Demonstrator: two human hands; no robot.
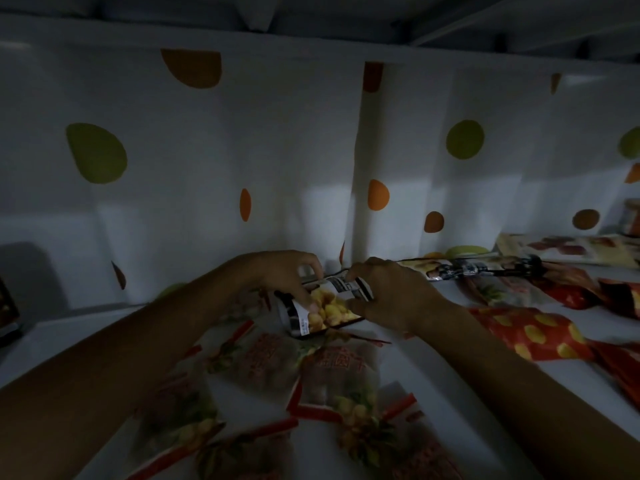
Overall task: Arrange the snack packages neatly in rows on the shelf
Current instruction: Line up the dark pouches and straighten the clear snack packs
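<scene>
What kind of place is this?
Probably a shop or storeroom: many snack packs lie on a white shelf, and a dotted sheet covers its back.

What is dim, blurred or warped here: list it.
Head view: dim overall, pale light patches on the dotted backdrop; the package held by left hand and right hand reads sharpest; near packets look soft; wide-angle bowing at the edges.

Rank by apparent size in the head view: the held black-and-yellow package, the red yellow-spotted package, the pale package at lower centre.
Largest: pale package, nearest the camera.
Then: red yellow-spotted package and black-and-yellow package: alike, the latter partly covered.
</scene>
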